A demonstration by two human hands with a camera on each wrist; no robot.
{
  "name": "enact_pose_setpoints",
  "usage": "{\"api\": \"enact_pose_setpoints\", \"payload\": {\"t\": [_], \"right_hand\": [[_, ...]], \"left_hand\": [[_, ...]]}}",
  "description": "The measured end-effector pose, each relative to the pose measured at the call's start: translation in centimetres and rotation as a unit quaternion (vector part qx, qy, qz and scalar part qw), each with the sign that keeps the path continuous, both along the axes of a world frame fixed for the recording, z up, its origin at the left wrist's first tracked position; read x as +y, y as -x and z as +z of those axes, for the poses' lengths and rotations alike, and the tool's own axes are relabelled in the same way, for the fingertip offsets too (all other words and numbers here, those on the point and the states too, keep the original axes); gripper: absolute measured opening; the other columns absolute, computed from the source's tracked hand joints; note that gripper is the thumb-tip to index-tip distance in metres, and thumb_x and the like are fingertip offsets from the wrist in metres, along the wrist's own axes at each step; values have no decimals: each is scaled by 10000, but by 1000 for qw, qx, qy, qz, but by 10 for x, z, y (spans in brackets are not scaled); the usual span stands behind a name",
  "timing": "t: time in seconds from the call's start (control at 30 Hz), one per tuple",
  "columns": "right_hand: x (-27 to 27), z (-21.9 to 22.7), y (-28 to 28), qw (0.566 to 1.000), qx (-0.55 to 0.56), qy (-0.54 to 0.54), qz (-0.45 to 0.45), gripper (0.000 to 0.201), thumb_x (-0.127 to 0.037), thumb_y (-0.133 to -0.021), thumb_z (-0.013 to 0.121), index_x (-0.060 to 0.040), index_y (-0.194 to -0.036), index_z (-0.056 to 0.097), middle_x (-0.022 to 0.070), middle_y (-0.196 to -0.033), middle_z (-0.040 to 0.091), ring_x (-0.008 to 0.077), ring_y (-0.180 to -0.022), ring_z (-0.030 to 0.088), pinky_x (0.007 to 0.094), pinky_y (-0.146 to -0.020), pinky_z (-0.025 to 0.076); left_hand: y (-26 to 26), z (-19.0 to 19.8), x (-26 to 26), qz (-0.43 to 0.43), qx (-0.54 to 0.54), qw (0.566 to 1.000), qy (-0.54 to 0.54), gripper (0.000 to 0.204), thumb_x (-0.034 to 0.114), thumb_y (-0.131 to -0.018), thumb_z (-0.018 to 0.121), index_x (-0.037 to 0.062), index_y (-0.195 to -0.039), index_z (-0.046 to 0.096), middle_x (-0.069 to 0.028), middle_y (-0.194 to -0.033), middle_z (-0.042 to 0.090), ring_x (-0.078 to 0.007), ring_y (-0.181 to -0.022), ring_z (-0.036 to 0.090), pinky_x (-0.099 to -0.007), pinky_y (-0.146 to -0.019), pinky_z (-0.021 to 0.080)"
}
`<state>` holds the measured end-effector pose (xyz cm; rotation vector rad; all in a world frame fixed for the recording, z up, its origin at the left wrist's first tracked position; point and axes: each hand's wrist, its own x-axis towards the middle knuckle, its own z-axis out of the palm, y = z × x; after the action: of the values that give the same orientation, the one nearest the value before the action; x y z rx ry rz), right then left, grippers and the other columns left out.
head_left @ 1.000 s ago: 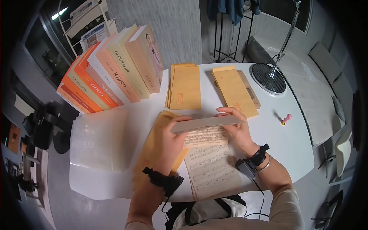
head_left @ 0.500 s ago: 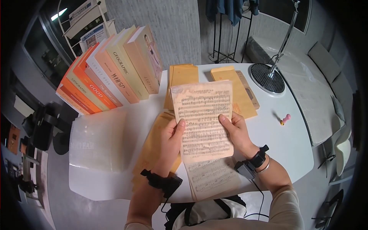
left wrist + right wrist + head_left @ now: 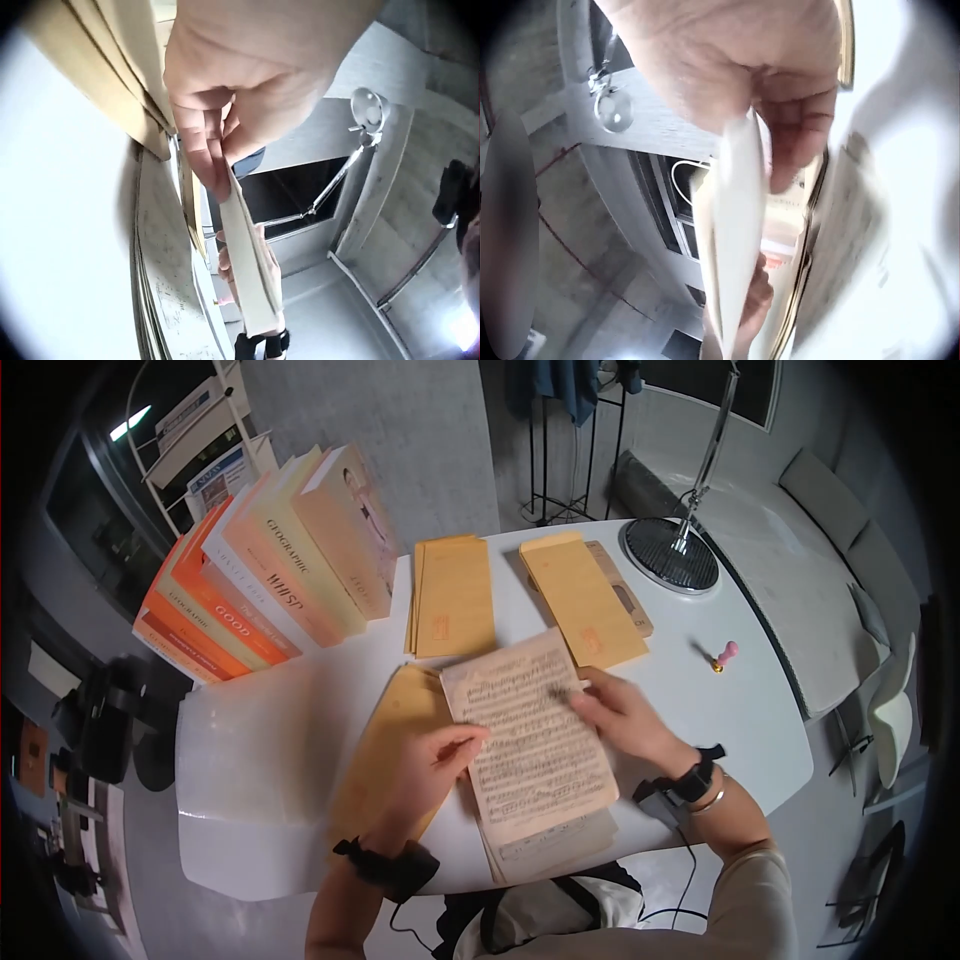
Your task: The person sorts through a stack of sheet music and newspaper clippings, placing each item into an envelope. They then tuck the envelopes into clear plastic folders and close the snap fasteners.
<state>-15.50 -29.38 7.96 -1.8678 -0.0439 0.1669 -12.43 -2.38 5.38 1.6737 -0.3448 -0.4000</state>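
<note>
A page of sheet music [image 3: 530,760] is held tilted above the table, printed side facing up. My left hand [image 3: 425,770] pinches its left edge, thumb against fingertips; the left wrist view shows the page [image 3: 246,262] edge-on below that pinch. My right hand [image 3: 635,720], blurred, grips the upper right edge between thumb and fingers. More sheet music [image 3: 560,848] lies on the table beneath, mostly covered by the held page. Tan envelopes [image 3: 390,750] lie beside it, partly behind my left forearm.
Standing books [image 3: 270,560] fill the table's back left, with a translucent plastic sleeve [image 3: 250,750] in front. Envelopes [image 3: 455,595] lie at the back; another envelope [image 3: 590,600] overlaps a brown box [image 3: 630,605]. A pink-handled stamp [image 3: 727,656] and a lamp base [image 3: 670,555] are right.
The page was first nearly edge-on, then swung up to face me. Now it sits lower and tilted, its top leaning left. The head view has shifted slightly.
</note>
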Motion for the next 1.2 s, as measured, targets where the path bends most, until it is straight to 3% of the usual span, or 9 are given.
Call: {"api": "enact_pose_setpoints", "payload": {"t": [0.07, 0.1, 0.13, 0.23, 0.43, 0.73, 0.83, 0.9, 1.2], "right_hand": [[-28, 17, 8, 945, -169, 259, -108, 342, -172, -866, 651, -73, -1185, 579, 97, -996, 649, 211, -864, 635, 311, -711, 503], [-54, 12, 9, 849, -303, 399, -168, 355, -167, -836, 678, -88, -1171, 593, 86, -1005, 644, 252, -866, 631, 330, -716, 507], [-82, 15, 9, 765, -319, 510, -228, 410, -166, -782, 718, -102, -1168, 597, 85, -1071, 614, 291, -912, 604, 365, -729, 512], [-135, 26, 23, 684, -231, 611, -324, 411, -255, -829, 674, -126, -1210, 587, 109, -1192, 558, 308, -979, 604, 393, -797, 497], [-195, -20, 26, 889, -74, 371, -256, 226, -148, -830, 644, -9, -1000, 591, 117, -824, 651, 239, -753, 638, 329, -674, 493], [-56, 26, -15, 986, -143, -1, -90, 126, 9, -863, 552, -1, -988, 538, 36, -825, 587, 88, -644, 578, 231, -569, 507], [10, 27, -33, 972, -193, 127, 35, 146, -24, -854, 614, -29, -984, 547, 64, -776, 613, 132, -727, 627, 275, -646, 512], [44, 24, -45, 935, -278, 195, 98, 154, -88, -864, 605, -36, -981, 519, 182, -820, 629, 315, -758, 647, 362, -640, 516], [75, 13, -59, 890, -264, 322, 185, 197, -105, -855, 580, -49, -1022, 491, 184, -790, 622, 386, -702, 628, 452, -611, 494]], "left_hand": [[3, -3, 3, -21, 23, 999, -15, 211, 99, -928, 579, -24, -1086, 648, -52, -866, 676, -84, -727, 622, -218, -637, 528], [3, -6, 5, -32, 34, 999, -23, 215, 97, -926, 582, -27, -1090, 646, -59, -868, 677, -89, -727, 626, -225, -640, 536], [3, -7, 6, -42, 45, 998, -30, 219, 95, -924, 584, -30, -1094, 645, -65, -871, 678, -95, -726, 629, -232, -643, 543], [1, -7, 6, -93, 81, 991, -44, 234, 78, -916, 590, -37, -1115, 634, -79, -863, 676, -103, -722, 630, -243, -635, 551], [-4, -9, 4, -123, 89, 988, -36, 244, 67, -908, 595, -47, -1122, 626, -82, -859, 666, -111, -698, 627, -247, -619, 551], [-5, -12, 3, -125, 98, 986, -42, 245, 70, -906, 593, -22, -1129, 632, -66, -822, 655, -98, -659, 611, -242, -593, 548], [-4, -11, 2, -117, 100, 987, -45, 243, 68, -903, 593, -14, -1128, 636, -63, -815, 655, -95, -647, 607, -240, -585, 547], [-4, -8, 2, -119, 94, 987, -58, 241, 65, -902, 591, -8, -1126, 640, -64, -808, 655, -94, -642, 606, -239, -585, 546], [-4, -12, 4, -121, 82, 987, -64, 237, 61, -900, 587, -6, -1120, 642, -78, -802, 662, -102, -618, 604, -237, -567, 529]]}}
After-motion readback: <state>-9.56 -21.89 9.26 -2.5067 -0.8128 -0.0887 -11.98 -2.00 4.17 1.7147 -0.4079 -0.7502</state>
